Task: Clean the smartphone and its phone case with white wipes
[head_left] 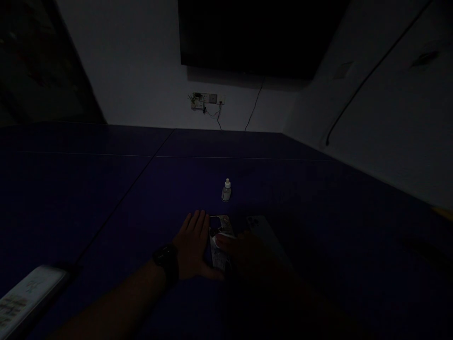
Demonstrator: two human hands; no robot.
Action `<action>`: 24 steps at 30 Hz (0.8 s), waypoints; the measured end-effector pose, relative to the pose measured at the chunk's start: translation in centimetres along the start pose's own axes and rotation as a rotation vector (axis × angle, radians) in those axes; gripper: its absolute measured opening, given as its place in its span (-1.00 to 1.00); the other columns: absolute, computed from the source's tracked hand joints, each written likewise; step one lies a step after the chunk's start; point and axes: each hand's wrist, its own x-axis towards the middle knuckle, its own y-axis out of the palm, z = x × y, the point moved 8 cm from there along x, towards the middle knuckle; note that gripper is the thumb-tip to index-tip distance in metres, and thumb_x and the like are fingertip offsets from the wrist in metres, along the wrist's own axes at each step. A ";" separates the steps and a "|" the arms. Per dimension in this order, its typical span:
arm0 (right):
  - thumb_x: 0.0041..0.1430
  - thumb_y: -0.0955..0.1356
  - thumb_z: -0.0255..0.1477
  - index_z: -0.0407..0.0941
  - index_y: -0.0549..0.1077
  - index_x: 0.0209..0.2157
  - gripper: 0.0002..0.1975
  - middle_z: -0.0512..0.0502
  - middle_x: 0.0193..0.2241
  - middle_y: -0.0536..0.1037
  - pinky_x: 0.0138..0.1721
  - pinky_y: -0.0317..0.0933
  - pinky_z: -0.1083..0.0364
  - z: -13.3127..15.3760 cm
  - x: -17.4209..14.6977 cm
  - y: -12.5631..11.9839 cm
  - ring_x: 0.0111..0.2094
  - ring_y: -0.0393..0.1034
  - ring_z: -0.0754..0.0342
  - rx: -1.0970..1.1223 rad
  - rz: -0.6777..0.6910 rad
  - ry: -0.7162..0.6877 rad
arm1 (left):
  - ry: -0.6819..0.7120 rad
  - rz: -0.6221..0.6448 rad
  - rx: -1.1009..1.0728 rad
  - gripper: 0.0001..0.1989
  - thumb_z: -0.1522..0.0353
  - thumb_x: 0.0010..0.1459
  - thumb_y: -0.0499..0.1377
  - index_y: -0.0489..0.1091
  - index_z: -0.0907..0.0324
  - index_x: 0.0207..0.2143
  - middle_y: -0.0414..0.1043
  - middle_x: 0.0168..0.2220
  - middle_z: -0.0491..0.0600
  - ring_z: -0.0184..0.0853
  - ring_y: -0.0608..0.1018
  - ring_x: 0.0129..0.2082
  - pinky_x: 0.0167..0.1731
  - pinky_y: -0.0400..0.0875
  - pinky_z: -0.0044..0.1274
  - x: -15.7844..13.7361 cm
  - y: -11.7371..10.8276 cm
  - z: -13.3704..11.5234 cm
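A patterned grey phone case (220,259) with a camera cutout lies flat on the dark blue-purple surface. My left hand (193,243), wearing a dark watch, rests flat with fingers stretched along the case's left edge and its thumb by the near end. Over the middle of the case, my right hand (246,248) presses a white tissue or wipe (222,234) under its fingertips; that hand is mostly in shadow. A phone (265,229) lies back up just to the right, partly hidden by my right hand. Beyond the case stands a small dropper bottle (226,193) with a white cap.
At the lower left lies a white printed package (31,295). A seam (130,189) crosses the surface. A dark screen (262,38) hangs on the back wall above sockets and cables (207,100). The room is very dim.
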 end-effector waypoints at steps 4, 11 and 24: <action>0.31 0.24 -0.43 0.05 0.56 -0.01 -0.66 -0.10 -0.31 0.63 -0.30 0.13 0.07 -0.6 -0.1 0.0 -0.39 0.40 0.05 -0.025 0.063 0.054 | -0.013 0.014 -0.011 0.40 -0.43 -0.22 -0.03 -0.11 0.47 0.38 -0.19 0.40 0.47 0.25 -0.04 0.39 0.31 -0.12 -0.03 0.0 -0.3 -0.1; 0.29 0.25 -0.42 0.01 0.43 0.16 -0.58 -0.16 -0.12 0.62 -0.17 0.16 0.02 0.7 0.2 -0.7 -0.26 0.45 0.01 -0.022 0.060 -0.034 | -0.029 0.059 -0.032 0.43 -0.43 -0.23 -0.01 -0.08 0.57 0.35 -0.20 0.38 0.51 0.27 -0.06 0.39 0.31 -0.12 -0.01 0.0 -0.5 -0.3; 0.24 0.23 -0.46 -0.12 0.38 0.20 -0.51 -0.24 0.14 0.48 -0.01 0.21 -0.05 1.7 0.2 -0.3 0.03 0.41 -0.08 0.069 -0.031 -0.118 | -0.012 0.010 -0.033 0.33 -0.37 -0.16 0.02 -0.09 0.49 0.36 -0.15 0.39 0.47 0.24 -0.04 0.39 0.31 -0.16 -0.03 0.0 -0.4 -0.2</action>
